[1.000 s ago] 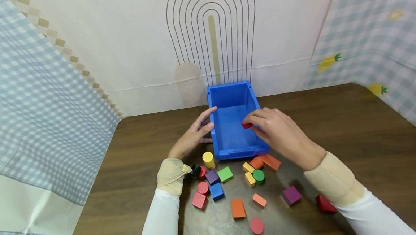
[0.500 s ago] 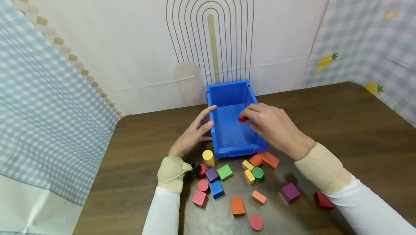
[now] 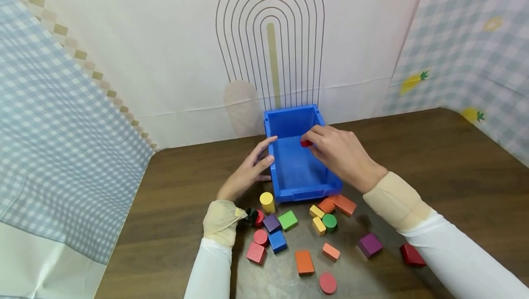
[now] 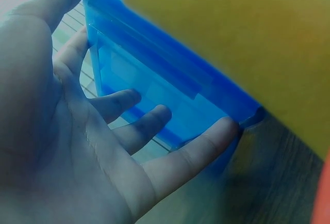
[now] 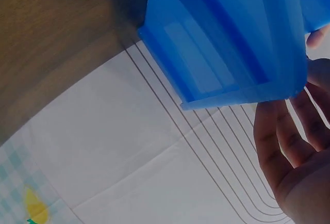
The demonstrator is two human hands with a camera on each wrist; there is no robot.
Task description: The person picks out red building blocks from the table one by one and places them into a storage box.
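Note:
A blue plastic bin stands on the table against the back cloth. My left hand rests at its left side, fingers spread, with thumb and index fingertip at the rim; the left wrist view shows the fingers fairly straight along the outer wall. Over the inside of the bin, my right hand pinches a small red block between thumb and fingertips. In the right wrist view that hand is partly behind the bin, and the block is hidden.
Several wooden blocks lie in front of the bin, among them a yellow cylinder, a green block, a blue block and an orange block. Farther right are a purple cube and a dark red block beside the right forearm.
My right hand, with the red block, has moved left and farther back over the bin. The left hand keeps its place at the bin's side.

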